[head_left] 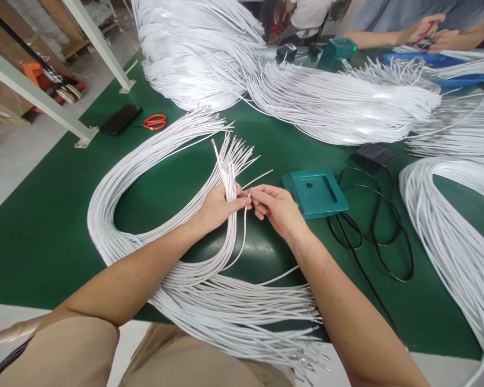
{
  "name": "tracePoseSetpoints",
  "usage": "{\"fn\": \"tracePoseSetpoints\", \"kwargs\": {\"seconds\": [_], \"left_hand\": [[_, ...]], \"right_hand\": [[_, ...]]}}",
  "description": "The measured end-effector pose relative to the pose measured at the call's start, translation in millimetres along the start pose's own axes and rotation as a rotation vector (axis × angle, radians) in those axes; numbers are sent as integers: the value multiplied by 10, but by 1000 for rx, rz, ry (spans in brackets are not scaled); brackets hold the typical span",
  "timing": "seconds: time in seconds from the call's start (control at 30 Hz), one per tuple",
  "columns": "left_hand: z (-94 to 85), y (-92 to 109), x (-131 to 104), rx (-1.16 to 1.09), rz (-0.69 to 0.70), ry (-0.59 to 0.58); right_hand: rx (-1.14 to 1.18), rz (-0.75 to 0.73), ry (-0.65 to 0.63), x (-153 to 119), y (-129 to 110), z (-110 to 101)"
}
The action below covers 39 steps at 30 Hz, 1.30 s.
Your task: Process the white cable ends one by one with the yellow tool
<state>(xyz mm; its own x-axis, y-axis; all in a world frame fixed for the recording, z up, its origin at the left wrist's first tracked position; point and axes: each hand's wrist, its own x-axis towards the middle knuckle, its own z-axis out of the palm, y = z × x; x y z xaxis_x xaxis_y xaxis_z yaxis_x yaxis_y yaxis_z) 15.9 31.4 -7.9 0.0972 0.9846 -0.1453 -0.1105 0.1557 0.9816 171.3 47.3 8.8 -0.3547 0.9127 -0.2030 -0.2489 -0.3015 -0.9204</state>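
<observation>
My left hand (219, 207) is closed around a small bunch of white cables (229, 228), whose ends point up above the fingers. Beside it, my right hand (277, 208) pinches at the tip of a single white cable (245, 223), which hangs in a curve from between the two hands. The fingers of both hands nearly meet there, and the cable's very tip is partly hidden. A large looped bundle of white cables (105, 209) lies around and under my left forearm. Its lower ends (282, 306) fan out close to my body.
A teal device (326, 207) with black cords (371, 244) sits right of my hands. Red-handled scissors (155, 122) and a black phone (121, 119) lie at the back left. Large white cable bundles (339, 102) fill the far side. Across the table, a person's hands (431, 35) hold a red-handled tool.
</observation>
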Motion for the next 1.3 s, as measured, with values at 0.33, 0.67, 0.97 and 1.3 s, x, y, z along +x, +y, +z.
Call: {"fn": "tracePoseSetpoints", "kwargs": {"seconds": [0.33, 0.67, 0.97, 1.3], "left_hand": [[44, 37, -71, 195, 62, -47], [46, 41, -77, 160, 78, -1], [54, 69, -94, 172, 83, -34], [45, 51, -110, 141, 73, -96]], "right_hand": [[45, 24, -66, 13, -49, -38], [-108, -54, 37, -29, -28, -49], [33, 60, 6, -10, -34, -42], [64, 109, -115, -21, -47, -69]]}}
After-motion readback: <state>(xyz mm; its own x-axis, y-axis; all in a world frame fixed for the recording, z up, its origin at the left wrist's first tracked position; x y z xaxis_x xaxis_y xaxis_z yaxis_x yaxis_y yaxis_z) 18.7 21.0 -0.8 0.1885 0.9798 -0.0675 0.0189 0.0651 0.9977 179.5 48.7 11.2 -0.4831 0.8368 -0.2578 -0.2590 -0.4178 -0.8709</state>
